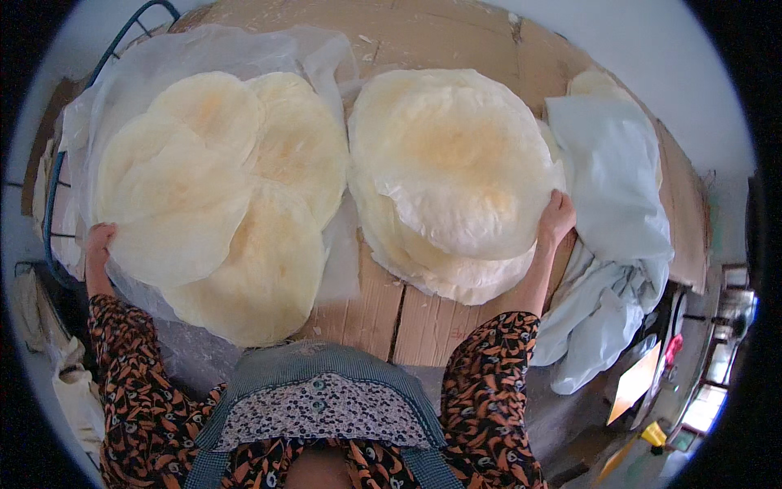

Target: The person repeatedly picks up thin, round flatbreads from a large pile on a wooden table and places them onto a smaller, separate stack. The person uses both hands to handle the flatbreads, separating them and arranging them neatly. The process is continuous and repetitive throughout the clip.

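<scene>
My left hand (101,237) pinches the left edge of a thin round flatbread (174,202). That sheet overlaps other large pale flatbreads, one at the back (214,107), one to the right (299,140) and one at the front (269,275). They lie fanned out on a clear plastic sheet (208,49). On the right stands a stack of wide flatbreads (452,281). My right hand (557,215) grips the right edge of its top flatbread (464,147), which is browned in the middle. The fingertips under both edges are hidden.
Flattened cardboard (440,30) covers the table. To the right, a pale plastic sheet (605,177) drapes over more flatbread (599,85). A dark metal tube frame (55,208) rises along the left edge. Windows (705,406) and a yellow object (654,433) show at far right.
</scene>
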A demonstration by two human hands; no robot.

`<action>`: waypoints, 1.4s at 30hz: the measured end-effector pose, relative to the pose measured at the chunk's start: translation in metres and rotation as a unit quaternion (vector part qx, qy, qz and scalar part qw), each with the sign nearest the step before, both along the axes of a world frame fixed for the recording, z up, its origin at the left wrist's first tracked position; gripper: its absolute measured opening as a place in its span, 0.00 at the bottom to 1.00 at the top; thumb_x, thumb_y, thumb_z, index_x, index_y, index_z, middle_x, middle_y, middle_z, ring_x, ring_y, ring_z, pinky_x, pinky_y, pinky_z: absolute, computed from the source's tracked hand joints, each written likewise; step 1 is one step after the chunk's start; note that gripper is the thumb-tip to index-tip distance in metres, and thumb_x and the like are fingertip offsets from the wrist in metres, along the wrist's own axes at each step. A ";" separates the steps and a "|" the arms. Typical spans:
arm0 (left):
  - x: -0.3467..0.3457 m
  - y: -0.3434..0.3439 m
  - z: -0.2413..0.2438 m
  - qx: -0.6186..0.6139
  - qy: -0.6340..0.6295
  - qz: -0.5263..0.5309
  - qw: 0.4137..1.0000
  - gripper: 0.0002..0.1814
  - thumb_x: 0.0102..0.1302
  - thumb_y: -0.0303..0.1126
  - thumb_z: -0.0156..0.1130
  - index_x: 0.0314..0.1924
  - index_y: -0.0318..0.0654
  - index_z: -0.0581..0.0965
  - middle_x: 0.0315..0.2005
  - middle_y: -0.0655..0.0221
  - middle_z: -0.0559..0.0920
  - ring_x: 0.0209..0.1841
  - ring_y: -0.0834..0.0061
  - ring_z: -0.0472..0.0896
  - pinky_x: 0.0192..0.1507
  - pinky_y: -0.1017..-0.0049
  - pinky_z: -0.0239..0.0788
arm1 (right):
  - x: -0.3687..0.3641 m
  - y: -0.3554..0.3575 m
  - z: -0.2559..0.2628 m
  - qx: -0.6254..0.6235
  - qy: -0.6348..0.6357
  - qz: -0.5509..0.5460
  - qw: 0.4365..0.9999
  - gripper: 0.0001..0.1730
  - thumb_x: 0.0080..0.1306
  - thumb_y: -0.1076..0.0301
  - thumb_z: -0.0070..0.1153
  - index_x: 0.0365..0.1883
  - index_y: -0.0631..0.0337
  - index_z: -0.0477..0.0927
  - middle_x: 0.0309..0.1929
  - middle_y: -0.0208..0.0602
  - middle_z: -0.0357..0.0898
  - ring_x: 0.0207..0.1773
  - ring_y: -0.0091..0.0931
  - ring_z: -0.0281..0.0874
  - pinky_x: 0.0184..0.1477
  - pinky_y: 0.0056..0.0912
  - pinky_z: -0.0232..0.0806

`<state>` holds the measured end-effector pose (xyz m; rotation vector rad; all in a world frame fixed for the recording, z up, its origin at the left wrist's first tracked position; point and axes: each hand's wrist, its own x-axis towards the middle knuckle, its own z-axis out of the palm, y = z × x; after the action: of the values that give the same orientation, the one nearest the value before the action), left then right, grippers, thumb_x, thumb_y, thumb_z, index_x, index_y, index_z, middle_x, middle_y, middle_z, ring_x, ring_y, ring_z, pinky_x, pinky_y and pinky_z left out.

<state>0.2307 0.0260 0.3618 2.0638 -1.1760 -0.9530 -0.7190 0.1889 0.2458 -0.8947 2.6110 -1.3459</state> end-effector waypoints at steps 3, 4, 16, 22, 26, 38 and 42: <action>-0.095 -0.046 0.053 0.007 -0.120 -0.023 0.993 0.10 0.55 0.37 0.58 0.30 0.37 0.75 0.21 0.74 0.74 0.24 0.79 0.73 0.29 0.78 0.65 | 0.009 0.002 0.019 0.068 0.073 0.003 0.995 0.16 0.59 0.61 0.47 0.31 0.66 0.79 0.25 0.52 0.76 0.30 0.41 0.76 0.36 0.38 0.65; -0.167 -0.053 0.074 -0.045 -0.176 -0.056 0.982 0.12 0.56 0.39 0.57 0.31 0.37 0.76 0.22 0.74 0.75 0.26 0.79 0.74 0.29 0.78 0.65 | -0.001 0.006 0.010 0.104 0.066 0.007 0.992 0.16 0.58 0.58 0.48 0.33 0.63 0.79 0.25 0.54 0.73 0.32 0.45 0.74 0.36 0.40 0.65; -0.689 -0.077 0.124 -0.395 -0.345 -0.531 0.666 0.16 0.57 0.35 0.49 0.45 0.46 0.76 0.30 0.60 0.80 0.34 0.61 0.79 0.36 0.65 0.69 | 0.049 0.051 0.110 0.026 0.018 0.019 0.999 0.14 0.59 0.69 0.52 0.43 0.65 0.76 0.38 0.43 0.78 0.36 0.31 0.77 0.41 0.31 0.67; -0.747 0.014 -0.009 -0.222 -0.360 -0.692 0.585 0.12 0.58 0.30 0.48 0.42 0.46 0.74 0.39 0.62 0.77 0.43 0.63 0.76 0.39 0.64 0.69 | 0.080 0.090 0.145 -0.004 -0.022 -0.005 1.000 0.10 0.60 0.74 0.50 0.38 0.69 0.78 0.27 0.35 0.78 0.31 0.19 0.73 0.34 0.20 0.65; -0.687 0.032 -0.008 -0.282 -0.144 -0.675 0.667 0.18 0.54 0.30 0.54 0.47 0.42 0.72 0.51 0.62 0.71 0.53 0.64 0.69 0.49 0.66 0.65 | 0.097 0.091 0.143 -0.033 -0.005 0.014 0.999 0.10 0.62 0.75 0.48 0.39 0.70 0.78 0.28 0.36 0.78 0.31 0.20 0.75 0.34 0.20 0.66; -0.286 0.039 -0.073 0.148 -0.447 -0.184 0.863 0.35 0.36 0.40 0.71 0.47 0.40 0.69 0.46 0.62 0.70 0.49 0.60 0.71 0.47 0.59 0.66 | 0.347 -0.059 0.038 0.029 -0.218 0.483 0.848 0.16 0.53 0.74 0.56 0.43 0.65 0.75 0.41 0.45 0.77 0.39 0.34 0.77 0.41 0.32 0.69; -0.281 0.040 -0.084 0.097 -0.419 -0.191 0.882 0.33 0.36 0.38 0.70 0.46 0.41 0.70 0.43 0.63 0.72 0.48 0.61 0.72 0.45 0.59 0.67 | 0.376 -0.096 -0.004 0.050 -0.030 0.513 0.856 0.26 0.47 0.67 0.64 0.44 0.63 0.73 0.43 0.45 0.73 0.41 0.36 0.74 0.42 0.35 0.67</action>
<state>-0.0500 0.0656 0.2777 2.5566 -2.0505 -0.2910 -0.3432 0.0924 0.2415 -1.7840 1.5930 -0.8604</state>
